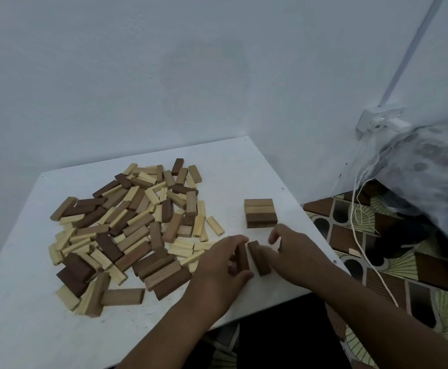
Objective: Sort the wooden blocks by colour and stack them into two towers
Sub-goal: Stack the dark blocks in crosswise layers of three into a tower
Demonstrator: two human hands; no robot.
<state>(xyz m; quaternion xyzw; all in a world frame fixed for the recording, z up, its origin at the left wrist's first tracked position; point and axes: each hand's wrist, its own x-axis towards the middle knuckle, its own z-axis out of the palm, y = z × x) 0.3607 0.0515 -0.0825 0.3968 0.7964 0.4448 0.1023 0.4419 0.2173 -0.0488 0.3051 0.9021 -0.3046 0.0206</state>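
We see the left hand (224, 258) curling its fingers round a brown block (243, 257) stood on edge on the white table (25, 328), while the right hand (290, 253) grips a second brown block (258, 258) just beside it. The started brown stack (260, 213) sits just behind the hands, and the mixed pile of blocks (127, 230) sprawls to the left.

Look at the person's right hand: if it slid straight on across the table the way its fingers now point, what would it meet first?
The right hand points up and leftward across the table. Its fingertips seem nearest the dark block lying beside them, so probably that first; the small brown stack lies just beyond. Depth is unclear.
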